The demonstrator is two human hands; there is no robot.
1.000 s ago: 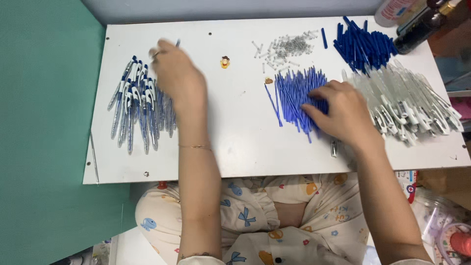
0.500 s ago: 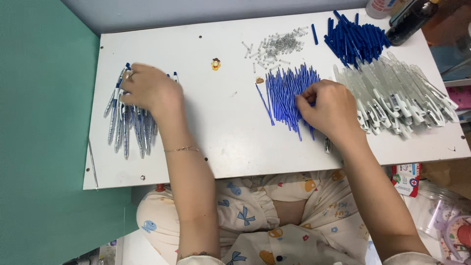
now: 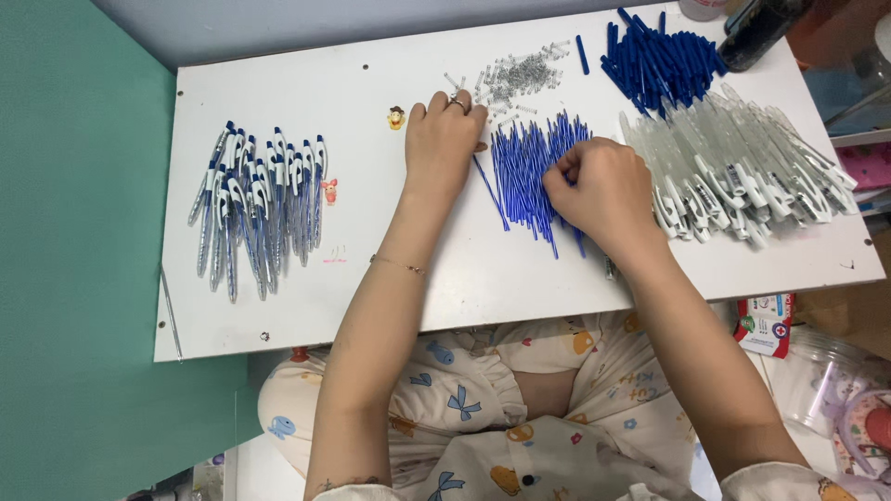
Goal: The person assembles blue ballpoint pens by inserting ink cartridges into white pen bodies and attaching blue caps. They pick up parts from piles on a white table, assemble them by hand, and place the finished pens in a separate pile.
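Left hand [image 3: 444, 139] lies spread by the springs [image 3: 520, 74]; right hand [image 3: 599, 190], curled, seemingly pinches blue refills [image 3: 524, 167].

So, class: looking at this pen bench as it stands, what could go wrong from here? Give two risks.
The left hand lies right beside the heap of tiny springs; a careless sweep could scatter them across the white board.

The right hand is bunched on the blue refills, which lie loose and crossed; pulling one out may drag others along or roll them towards the board's near edge.
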